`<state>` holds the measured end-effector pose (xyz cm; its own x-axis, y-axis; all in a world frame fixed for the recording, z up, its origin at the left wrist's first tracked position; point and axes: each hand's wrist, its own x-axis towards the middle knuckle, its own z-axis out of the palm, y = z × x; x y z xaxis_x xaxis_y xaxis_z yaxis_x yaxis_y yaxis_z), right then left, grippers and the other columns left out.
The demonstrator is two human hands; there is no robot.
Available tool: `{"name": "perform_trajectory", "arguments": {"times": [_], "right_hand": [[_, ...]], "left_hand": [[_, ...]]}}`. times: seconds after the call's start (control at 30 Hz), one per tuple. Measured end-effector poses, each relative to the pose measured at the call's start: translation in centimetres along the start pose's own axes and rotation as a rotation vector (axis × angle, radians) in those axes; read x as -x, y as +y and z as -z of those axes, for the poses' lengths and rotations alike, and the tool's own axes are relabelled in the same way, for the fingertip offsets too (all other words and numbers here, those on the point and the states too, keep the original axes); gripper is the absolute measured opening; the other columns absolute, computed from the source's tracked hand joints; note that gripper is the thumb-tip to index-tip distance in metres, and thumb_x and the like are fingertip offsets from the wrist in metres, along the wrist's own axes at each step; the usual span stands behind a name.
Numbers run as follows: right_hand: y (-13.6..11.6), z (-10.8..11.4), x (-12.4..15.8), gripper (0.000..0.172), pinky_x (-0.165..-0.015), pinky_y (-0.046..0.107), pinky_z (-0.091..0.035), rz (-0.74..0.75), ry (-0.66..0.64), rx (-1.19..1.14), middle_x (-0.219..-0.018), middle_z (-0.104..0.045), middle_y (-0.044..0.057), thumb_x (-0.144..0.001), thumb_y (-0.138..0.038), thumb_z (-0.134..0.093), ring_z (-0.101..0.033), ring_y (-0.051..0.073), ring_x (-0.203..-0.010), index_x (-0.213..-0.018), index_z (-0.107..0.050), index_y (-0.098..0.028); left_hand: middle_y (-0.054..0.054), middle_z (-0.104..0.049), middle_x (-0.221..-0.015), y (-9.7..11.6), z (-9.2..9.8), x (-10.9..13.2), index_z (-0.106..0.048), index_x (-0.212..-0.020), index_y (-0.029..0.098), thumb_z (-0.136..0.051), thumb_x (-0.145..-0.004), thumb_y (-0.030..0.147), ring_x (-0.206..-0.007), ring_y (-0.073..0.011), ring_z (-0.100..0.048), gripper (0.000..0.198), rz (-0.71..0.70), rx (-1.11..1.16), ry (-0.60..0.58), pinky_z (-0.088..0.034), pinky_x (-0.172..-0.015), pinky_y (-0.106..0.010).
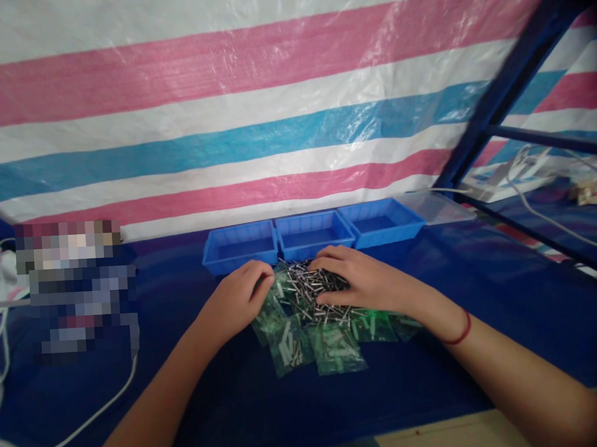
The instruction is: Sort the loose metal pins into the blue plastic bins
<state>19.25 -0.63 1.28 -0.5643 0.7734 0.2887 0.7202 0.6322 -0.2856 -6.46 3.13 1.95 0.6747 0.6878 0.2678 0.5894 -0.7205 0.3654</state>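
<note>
A pile of small, thin metal pins [309, 293] lies on the blue table, just in front of the bins. My right hand [348, 274] rests over the pile's right side, thumb and fingers apart, fingertips among the pins. At the pile's left edge, my left hand [244, 290] has its fingers curled together; whether anything is between them is hidden. Small clear green-tinted bags surround the near side of the pile. One bag [291, 347] holds white and metal pieces, and another bag [339, 348] lies beside it. More bags [376, 325] are partly under my right wrist.
Three blue plastic bins, left [240, 246], middle [314, 235] and right [383, 219], stand in a row behind the pile. A clear plastic sheet [442, 209] lies right of them. White cable [79, 438] loops on the left. A blue metal frame [511, 72] rises at right.
</note>
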Motion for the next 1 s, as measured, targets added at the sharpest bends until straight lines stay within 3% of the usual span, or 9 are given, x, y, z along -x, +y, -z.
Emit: {"name": "perform_trajectory", "arguments": {"times": [0.13,0.27,0.33,0.4,0.5,0.63,0.73,1.0], "right_hand": [[-0.7,0.0,0.0,0.060,-0.089,0.045,-0.044,-0.013,-0.005,0.016,-0.115,-0.058,0.013,-0.078,-0.059,-0.058,-0.053,0.028,-0.106,-0.121,-0.055,-0.018],[-2.0,-0.3,0.7,0.096,-0.095,0.056,-0.038,0.009,-0.035,0.038,-0.137,-0.046,0.013,-0.056,-0.073,-0.066,-0.042,0.038,-0.122,-0.137,-0.043,-0.027],[-2.3,-0.6,1.0,0.100,-0.097,0.060,-0.034,0.005,-0.058,0.058,-0.142,-0.041,0.012,-0.055,-0.073,-0.066,-0.037,0.040,-0.126,-0.140,-0.038,-0.030],[-2.4,-0.8,1.0,0.095,-0.098,0.060,-0.034,0.001,-0.076,0.058,-0.142,-0.041,0.012,-0.061,-0.071,-0.065,-0.036,0.039,-0.128,-0.141,-0.037,-0.029],[-2.1,-0.9,0.7,0.080,-0.099,0.054,-0.037,0.019,-0.083,0.034,-0.139,-0.045,0.012,-0.072,-0.063,-0.061,-0.039,0.034,-0.126,-0.140,-0.039,-0.026],[-2.1,-0.8,0.3,0.065,-0.099,0.050,-0.039,0.039,-0.048,0.046,-0.134,-0.049,0.012,-0.081,-0.055,-0.058,-0.042,0.030,-0.123,-0.136,-0.044,-0.024],[-2.5,-1.0,0.0,0.056,-0.098,0.050,-0.039,0.043,0.010,0.086,-0.130,-0.053,0.010,-0.084,-0.053,-0.055,-0.043,0.030,-0.123,-0.132,-0.048,-0.024],[-3.1,-1.7,-0.2,0.053,-0.098,0.051,-0.038,0.042,0.124,0.114,-0.123,-0.058,0.012,-0.081,-0.055,-0.057,-0.043,0.031,-0.123,-0.123,-0.056,-0.021]], "left_hand": [[-0.002,-0.060,-0.085,-0.4,0.0,0.0,-0.053,-0.095,0.019,-0.034,-0.096,0.030,-0.080,-0.0173,-0.059,0.022,0.087,0.015,0.016,-0.046,-0.075,-0.031],[-0.009,-0.058,-0.115,-0.2,-0.1,0.4,-0.051,-0.118,0.021,-0.046,-0.091,0.043,-0.110,-0.0253,-0.053,0.036,0.056,-0.030,0.038,-0.041,-0.096,-0.043],[-0.014,-0.043,-0.136,0.2,0.0,1.0,-0.043,-0.134,0.025,-0.058,-0.078,0.059,-0.126,-0.0352,-0.039,0.067,0.046,-0.064,-0.069,-0.034,-0.102,-0.054],[-0.018,-0.023,-0.149,0.6,0.1,1.6,-0.029,-0.144,0.029,-0.065,-0.063,0.070,-0.134,-0.0441,-0.025,0.098,0.053,-0.062,-0.246,-0.030,-0.101,-0.062],[-0.018,-0.009,-0.154,1.1,-0.1,2.4,-0.018,-0.147,0.032,-0.072,-0.053,0.069,-0.137,-0.0484,-0.013,0.114,0.045,-0.046,-0.374,-0.023,-0.101,-0.068],[-0.016,-0.011,-0.154,1.0,-0.5,2.4,-0.017,-0.147,0.030,-0.070,-0.068,0.058,-0.139,-0.0397,-0.018,0.099,0.073,-0.011,-0.337,-0.027,-0.106,-0.058],[-0.014,-0.020,-0.151,0.8,-0.6,1.9,-0.025,-0.144,0.028,-0.065,-0.078,0.048,-0.137,-0.0319,-0.027,0.080,0.092,0.023,-0.295,-0.032,-0.107,-0.048],[-0.008,-0.044,-0.133,0.5,-0.8,1.4,-0.048,-0.129,0.027,-0.067,-0.079,0.032,-0.124,-0.0273,-0.045,0.054,0.035,0.033,-0.114,-0.037,-0.105,-0.044]]}}
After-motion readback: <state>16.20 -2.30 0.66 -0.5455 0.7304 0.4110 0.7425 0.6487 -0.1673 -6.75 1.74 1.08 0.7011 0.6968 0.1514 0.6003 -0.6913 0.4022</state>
